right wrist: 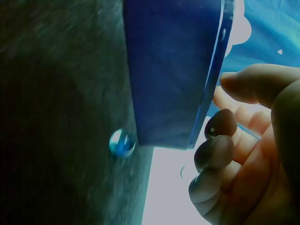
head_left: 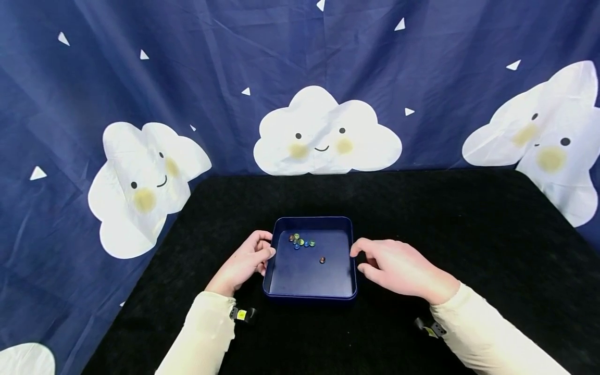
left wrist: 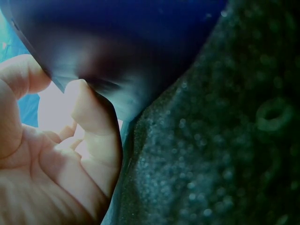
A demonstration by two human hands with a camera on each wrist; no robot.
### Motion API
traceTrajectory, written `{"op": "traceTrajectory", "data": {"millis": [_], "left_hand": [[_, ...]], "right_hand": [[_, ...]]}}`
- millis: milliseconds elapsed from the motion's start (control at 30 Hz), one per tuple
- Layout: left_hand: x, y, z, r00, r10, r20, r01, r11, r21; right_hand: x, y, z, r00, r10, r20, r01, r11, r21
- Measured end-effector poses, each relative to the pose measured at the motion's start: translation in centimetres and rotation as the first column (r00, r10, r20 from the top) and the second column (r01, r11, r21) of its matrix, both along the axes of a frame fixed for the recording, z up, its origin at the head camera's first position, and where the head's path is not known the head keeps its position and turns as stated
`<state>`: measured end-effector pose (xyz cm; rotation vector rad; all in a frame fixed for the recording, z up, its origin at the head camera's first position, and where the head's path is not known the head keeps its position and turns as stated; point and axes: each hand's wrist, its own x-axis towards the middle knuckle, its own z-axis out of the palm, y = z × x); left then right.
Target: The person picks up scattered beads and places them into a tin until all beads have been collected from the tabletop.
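A dark blue rectangular tray (head_left: 311,298) holds several glass marbles (head_left: 301,242) clustered near its far left corner. One brownish marble (head_left: 322,260) lies apart from them, right of the middle. My left hand (head_left: 248,258) grips the tray's left wall, thumb at the rim and a bent finger against the outside. Beside the right wall is my right hand (head_left: 398,265), its fingers loosely curled with nothing in them. The right wrist view shows its thumb close to the rim, and a blue and white marble (right wrist: 122,143) on the cloth outside the tray.
Black cloth (head_left: 422,208) covers the table around the tray. Behind and to the sides hangs a dark blue curtain (head_left: 211,62) printed with white clouds. Both wrists carry small cameras, the left camera (head_left: 244,314) just in front of the tray's near left corner.
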<state>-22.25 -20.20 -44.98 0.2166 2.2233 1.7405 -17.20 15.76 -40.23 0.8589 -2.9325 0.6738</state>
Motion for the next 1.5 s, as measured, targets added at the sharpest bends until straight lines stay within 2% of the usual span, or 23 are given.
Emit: {"op": "traceTrajectory", "data": {"millis": [300, 467, 600, 733, 967, 1200, 1500], "left_hand": [[0.1, 0.0, -0.2, 1.0, -0.006, -0.011, 0.006, 1.0, 0.005], [0.0, 0.0, -0.2, 1.0, -0.011, -0.011, 0.011, 1.0, 0.008], [0.0, 0.0, -0.2, 1.0, -0.009, -0.016, 0.009, 1.0, 0.01], [0.1, -0.1, -0.3, 1.0, -0.004, -0.009, 0.004, 1.0, 0.019], [0.3, -0.1, -0.3, 1.0, 0.007, -0.006, -0.007, 1.0, 0.011], [0.2, 0.0, 0.0, 1.0, 0.003, -0.01, -0.003, 1.0, -0.003], [0.2, 0.0, 0.0, 1.0, -0.004, -0.014, 0.004, 1.0, -0.004]], "right_hand": [[0.2, 2.9, -0.2, 0.998, -0.058, 0.012, 0.057, 0.997, 0.051], [-0.1, 4.6, -0.8, 0.986, -0.132, 0.098, 0.12, 0.985, 0.122], [-0.5, 5.1, -1.5, 0.971, -0.15, 0.188, 0.12, 0.98, 0.161], [-0.8, 4.9, -2.0, 0.969, -0.113, 0.222, 0.082, 0.986, 0.145], [-0.5, 3.9, -2.1, 0.977, -0.016, 0.214, -0.007, 0.994, 0.106], [-0.2, 2.9, -2.4, 0.975, 0.031, 0.221, -0.055, 0.993, 0.103], [-0.1, 2.7, -2.4, 0.986, 0.109, 0.123, -0.118, 0.991, 0.07]]}}
